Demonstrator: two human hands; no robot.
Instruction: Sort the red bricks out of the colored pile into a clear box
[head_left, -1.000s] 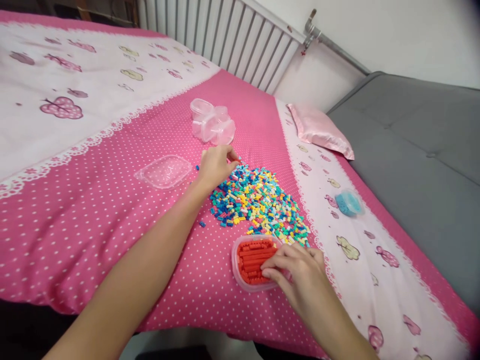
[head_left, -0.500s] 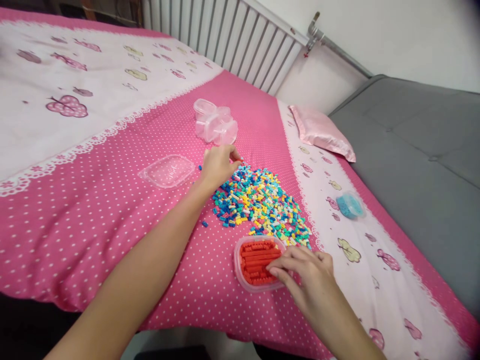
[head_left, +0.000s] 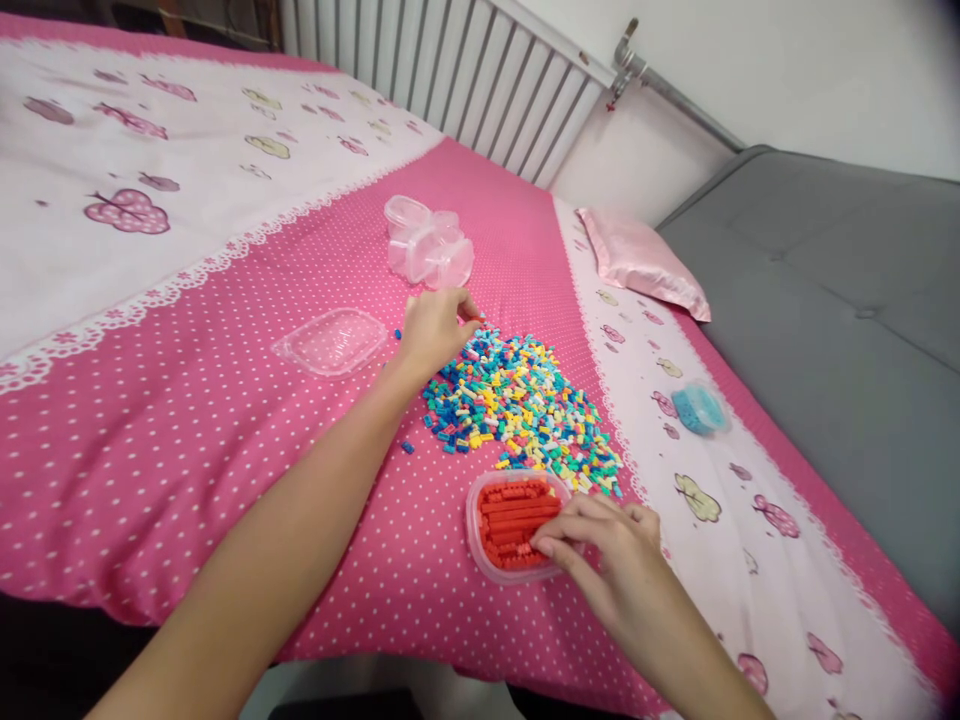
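Observation:
At the far edge of a pile of small multicoloured toy bricks (head_left: 525,400), my left hand (head_left: 435,325) is closed in a pinch, with a bit of a red brick (head_left: 481,320) showing at its fingertips. Nearer to me stands a clear plastic container (head_left: 474,540) holding red bricks (head_left: 517,515), some joined into long rows. My right hand (head_left: 611,545) reaches over its right side, thumb and fingers pinched together against the red bricks. Whatever lies between those fingertips is hidden.
Left of the pile lies a clear lid (head_left: 334,343). Several empty clear containers (head_left: 429,245) sit together behind it. A tub of blue pieces (head_left: 697,410) rests at the right, beyond a lace-print border. A pink pillow (head_left: 641,262) lies near the grey headboard (head_left: 840,280).
Both hands keep almost the same places, the left at the pile and the right at the container. The whole view has shifted very slightly.

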